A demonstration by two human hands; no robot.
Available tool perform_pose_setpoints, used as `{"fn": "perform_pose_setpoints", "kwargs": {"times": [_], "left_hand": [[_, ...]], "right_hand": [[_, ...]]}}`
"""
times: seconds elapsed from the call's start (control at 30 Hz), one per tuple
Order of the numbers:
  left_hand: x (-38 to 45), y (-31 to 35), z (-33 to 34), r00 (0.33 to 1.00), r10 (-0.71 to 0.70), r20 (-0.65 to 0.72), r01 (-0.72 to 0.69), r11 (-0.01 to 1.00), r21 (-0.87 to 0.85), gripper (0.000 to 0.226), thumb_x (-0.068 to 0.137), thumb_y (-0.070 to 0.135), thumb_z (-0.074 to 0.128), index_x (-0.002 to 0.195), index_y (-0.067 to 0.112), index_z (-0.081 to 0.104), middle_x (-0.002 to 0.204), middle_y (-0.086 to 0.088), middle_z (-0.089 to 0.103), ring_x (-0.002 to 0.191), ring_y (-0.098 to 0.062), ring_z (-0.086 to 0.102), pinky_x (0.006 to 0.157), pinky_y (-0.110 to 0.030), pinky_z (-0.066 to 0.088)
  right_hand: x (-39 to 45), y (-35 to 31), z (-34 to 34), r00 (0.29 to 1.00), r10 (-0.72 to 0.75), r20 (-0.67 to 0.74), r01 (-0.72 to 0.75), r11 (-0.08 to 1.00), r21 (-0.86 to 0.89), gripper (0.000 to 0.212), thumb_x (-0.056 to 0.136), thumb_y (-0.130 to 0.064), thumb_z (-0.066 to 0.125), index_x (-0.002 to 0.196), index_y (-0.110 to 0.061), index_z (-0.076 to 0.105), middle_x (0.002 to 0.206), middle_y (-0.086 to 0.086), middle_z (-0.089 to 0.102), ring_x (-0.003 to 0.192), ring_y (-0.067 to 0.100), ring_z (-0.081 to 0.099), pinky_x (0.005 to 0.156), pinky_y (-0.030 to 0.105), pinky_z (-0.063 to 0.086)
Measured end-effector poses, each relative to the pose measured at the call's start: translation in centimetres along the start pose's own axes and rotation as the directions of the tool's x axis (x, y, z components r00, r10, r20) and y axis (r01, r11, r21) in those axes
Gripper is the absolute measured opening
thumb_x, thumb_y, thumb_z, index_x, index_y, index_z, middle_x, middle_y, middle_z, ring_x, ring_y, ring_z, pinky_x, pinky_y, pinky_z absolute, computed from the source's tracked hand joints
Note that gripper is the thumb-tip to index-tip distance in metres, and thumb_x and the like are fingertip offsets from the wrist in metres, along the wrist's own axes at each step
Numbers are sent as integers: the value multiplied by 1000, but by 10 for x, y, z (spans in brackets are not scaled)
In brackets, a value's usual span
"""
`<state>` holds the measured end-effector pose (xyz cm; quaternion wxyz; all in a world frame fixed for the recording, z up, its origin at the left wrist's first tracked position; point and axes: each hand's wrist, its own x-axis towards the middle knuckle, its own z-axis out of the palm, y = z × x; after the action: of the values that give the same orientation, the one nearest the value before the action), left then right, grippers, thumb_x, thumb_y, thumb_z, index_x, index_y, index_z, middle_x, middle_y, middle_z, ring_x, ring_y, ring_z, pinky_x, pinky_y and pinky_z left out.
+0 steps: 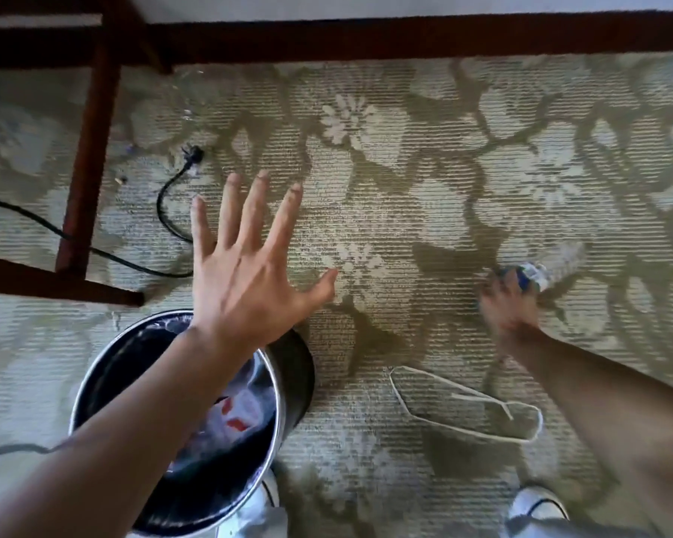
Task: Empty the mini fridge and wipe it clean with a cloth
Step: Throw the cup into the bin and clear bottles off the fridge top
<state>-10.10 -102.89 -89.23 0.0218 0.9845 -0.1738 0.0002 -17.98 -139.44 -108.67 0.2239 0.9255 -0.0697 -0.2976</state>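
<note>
I look straight down at a flowered carpet. My left hand point(245, 262) hovers flat above it with the fingers spread and nothing in it. My right hand point(508, 300), blurred by motion, is low near the carpet and closed around a clear plastic water bottle point(552, 266) with a blue label, which lies tilted away to the right. Neither the mini fridge nor a cloth is in view.
A round metal bin point(288, 366) with a dark liner and wrappers inside stands under my left forearm. Dark wooden furniture legs point(90, 157) and a black power cord with plug point(171, 196) are at the left. A white string loop point(463, 405) lies on the carpet. My white shoes point(537, 502) show below.
</note>
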Motion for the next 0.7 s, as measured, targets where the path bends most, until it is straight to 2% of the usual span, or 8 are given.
{"fn": "perform_pose_setpoints", "kwargs": {"times": [0.13,0.2,0.23,0.37,0.47,0.57,0.63,0.7], "left_hand": [[-18,-10,-13,997,-20,71,16,998,54,106,81,91,37,164,29,14,173,-9,11,160,-33,1,123,-67,6],[-32,-14,-35,993,-44,110,38,998,59,107,80,90,36,164,28,13,173,-9,8,160,-33,-1,123,-67,5],[-39,-15,-49,990,-60,124,53,997,59,107,80,90,36,164,28,14,173,-9,7,160,-33,-1,123,-68,4],[-68,-16,-113,977,-146,156,142,989,39,107,78,89,41,163,28,19,173,-8,11,160,-32,1,122,-68,4],[-94,-23,-167,959,-229,165,230,973,13,109,76,89,46,163,29,19,172,-8,12,160,-32,1,122,-68,4],[-125,-37,-219,924,-340,174,340,940,27,108,75,91,45,162,31,21,172,-8,14,159,-32,4,123,-67,5],[-145,-48,-245,898,-399,186,396,917,52,108,75,93,38,162,30,21,172,-9,15,159,-32,6,123,-67,5],[-165,-61,-267,877,-444,184,442,895,56,108,74,92,35,162,29,23,172,-9,16,159,-32,6,123,-67,6]], "right_hand": [[-12,14,-4,988,-97,-120,94,995,-33,66,73,-21,84,135,-20,60,144,16,53,134,43,44,83,50,58],[-32,15,-30,945,-159,-286,187,980,72,56,61,-11,90,115,-16,73,125,16,66,118,44,59,63,49,61],[-45,14,-48,898,-174,-404,233,967,101,52,61,-8,88,110,-15,74,123,15,69,115,43,62,61,50,60],[-110,-9,-154,718,-217,-661,474,848,236,51,73,-5,74,122,-18,71,136,13,63,124,41,59,79,53,57],[-166,-23,-238,598,-180,-781,621,719,310,41,81,-9,70,120,-18,69,134,8,63,127,31,56,82,45,59],[-219,-33,-310,493,-81,-866,755,534,380,35,85,-11,73,119,-12,67,134,6,62,128,26,56,97,37,53],[-246,-44,-347,582,77,-809,763,292,577,34,92,-21,73,122,-9,63,131,7,64,122,23,61,98,34,53],[-270,-58,-374,788,186,-588,592,34,805,36,92,-36,70,120,-16,59,116,4,68,104,20,68,87,38,58]]}}
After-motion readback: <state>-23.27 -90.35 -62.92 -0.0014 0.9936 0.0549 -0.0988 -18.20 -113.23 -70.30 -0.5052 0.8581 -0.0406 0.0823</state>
